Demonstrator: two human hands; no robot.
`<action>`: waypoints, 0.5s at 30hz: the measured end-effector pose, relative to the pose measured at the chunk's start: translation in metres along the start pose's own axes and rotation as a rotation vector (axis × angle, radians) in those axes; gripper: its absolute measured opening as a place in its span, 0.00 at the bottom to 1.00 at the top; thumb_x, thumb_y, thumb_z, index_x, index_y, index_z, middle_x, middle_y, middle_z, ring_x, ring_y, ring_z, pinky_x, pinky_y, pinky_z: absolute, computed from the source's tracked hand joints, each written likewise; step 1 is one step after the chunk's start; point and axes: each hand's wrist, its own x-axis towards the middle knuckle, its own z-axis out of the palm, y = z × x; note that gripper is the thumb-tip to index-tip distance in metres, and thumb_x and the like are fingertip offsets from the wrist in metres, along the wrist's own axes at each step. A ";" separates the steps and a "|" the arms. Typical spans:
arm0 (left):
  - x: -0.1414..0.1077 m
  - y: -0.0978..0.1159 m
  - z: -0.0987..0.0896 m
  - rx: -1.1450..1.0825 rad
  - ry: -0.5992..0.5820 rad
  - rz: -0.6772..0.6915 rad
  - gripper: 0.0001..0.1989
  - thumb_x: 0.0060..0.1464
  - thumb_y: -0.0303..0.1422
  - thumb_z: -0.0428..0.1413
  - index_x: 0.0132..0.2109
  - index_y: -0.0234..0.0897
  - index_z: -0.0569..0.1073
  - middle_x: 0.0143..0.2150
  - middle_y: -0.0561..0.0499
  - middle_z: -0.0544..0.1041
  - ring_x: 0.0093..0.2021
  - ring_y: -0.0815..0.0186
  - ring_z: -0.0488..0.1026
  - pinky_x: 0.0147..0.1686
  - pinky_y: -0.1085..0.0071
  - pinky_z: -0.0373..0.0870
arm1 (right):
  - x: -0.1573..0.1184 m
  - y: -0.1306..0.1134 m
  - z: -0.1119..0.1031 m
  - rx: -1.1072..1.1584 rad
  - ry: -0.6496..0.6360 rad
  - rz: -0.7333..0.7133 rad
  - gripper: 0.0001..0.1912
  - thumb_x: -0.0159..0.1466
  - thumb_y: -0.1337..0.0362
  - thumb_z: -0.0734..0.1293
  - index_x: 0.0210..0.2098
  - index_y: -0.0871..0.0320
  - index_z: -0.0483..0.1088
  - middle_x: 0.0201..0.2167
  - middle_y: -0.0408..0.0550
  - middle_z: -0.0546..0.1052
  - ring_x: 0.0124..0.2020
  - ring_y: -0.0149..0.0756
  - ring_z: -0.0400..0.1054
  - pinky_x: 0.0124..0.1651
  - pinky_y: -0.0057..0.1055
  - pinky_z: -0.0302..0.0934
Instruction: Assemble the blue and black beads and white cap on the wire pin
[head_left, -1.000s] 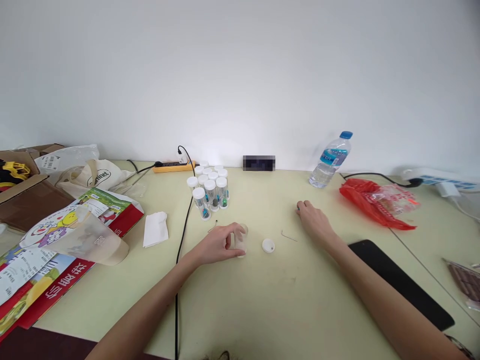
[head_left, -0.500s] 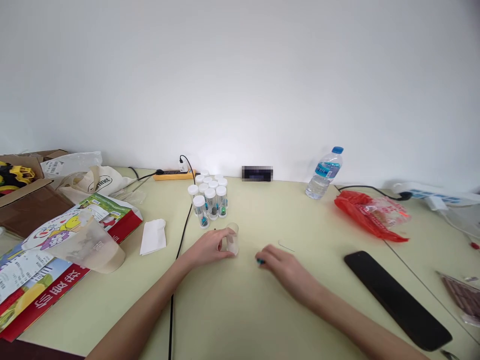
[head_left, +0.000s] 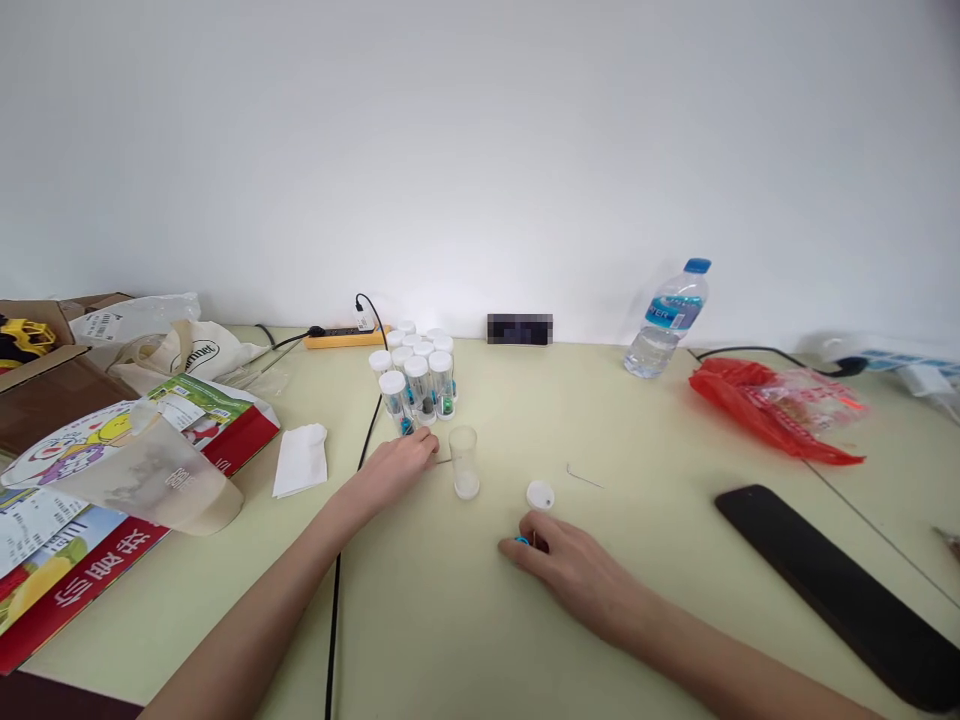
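Observation:
An open clear plastic tube [head_left: 465, 465] stands upright on the table, free of both hands. Just left of it my left hand [head_left: 397, 468] has its fingers closed around a thin metal rod [head_left: 444, 461], whose tip sticks out toward the tube. My right hand [head_left: 574, 565] pinches a small blue piece [head_left: 522, 540], mostly hidden by the fingers. A white cap [head_left: 540, 495] lies on the table just beyond the right hand, with a small dark speck on it. Several capped tubes [head_left: 417, 375] with small blue, green and dark pieces inside stand grouped behind my left hand.
A thin bent wire-like tool [head_left: 585, 476] lies right of the cap. Farther right are a water bottle [head_left: 667, 320], a red plastic bag [head_left: 750, 410] and a long black object [head_left: 832, 590]. At left are a folded tissue [head_left: 300, 460], a plastic cup [head_left: 172, 480] and a black cable [head_left: 335, 620].
My left hand has let go of the open tube and moved left to the thin rod. My right hand has come slightly nearer with the blue piece. The white cap now shows.

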 end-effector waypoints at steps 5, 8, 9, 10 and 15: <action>-0.003 0.021 0.001 0.156 -0.030 0.022 0.10 0.58 0.23 0.41 0.38 0.36 0.65 0.38 0.46 0.69 0.37 0.63 0.70 0.33 0.71 0.65 | 0.000 0.002 -0.001 -0.090 -0.018 -0.080 0.21 0.67 0.71 0.54 0.58 0.51 0.56 0.35 0.48 0.68 0.32 0.36 0.62 0.34 0.29 0.60; -0.009 0.030 -0.003 0.277 -0.073 -0.002 0.11 0.55 0.19 0.41 0.37 0.35 0.65 0.36 0.45 0.70 0.34 0.63 0.70 0.29 0.72 0.64 | 0.001 0.002 0.001 -0.123 -0.033 -0.102 0.21 0.68 0.70 0.53 0.60 0.57 0.54 0.34 0.50 0.69 0.32 0.38 0.63 0.35 0.32 0.62; -0.011 0.031 -0.003 0.332 -0.093 -0.012 0.12 0.53 0.17 0.41 0.37 0.34 0.65 0.36 0.45 0.70 0.33 0.63 0.70 0.28 0.72 0.64 | 0.001 0.002 0.001 -0.126 -0.025 -0.095 0.20 0.68 0.68 0.53 0.59 0.59 0.55 0.35 0.51 0.69 0.33 0.39 0.64 0.35 0.33 0.62; -0.013 0.032 -0.003 0.374 -0.108 -0.018 0.13 0.52 0.16 0.41 0.37 0.34 0.65 0.36 0.44 0.70 0.31 0.63 0.70 0.27 0.72 0.63 | 0.002 0.001 0.001 -0.120 -0.008 -0.081 0.19 0.68 0.65 0.54 0.59 0.61 0.55 0.35 0.53 0.69 0.34 0.41 0.64 0.36 0.35 0.63; -0.021 0.023 -0.006 0.402 -0.096 -0.062 0.15 0.52 0.16 0.40 0.41 0.35 0.64 0.32 0.46 0.69 0.30 0.62 0.69 0.25 0.71 0.58 | 0.002 0.004 -0.006 0.030 0.148 0.052 0.20 0.68 0.58 0.55 0.56 0.60 0.56 0.44 0.57 0.69 0.43 0.45 0.64 0.44 0.41 0.63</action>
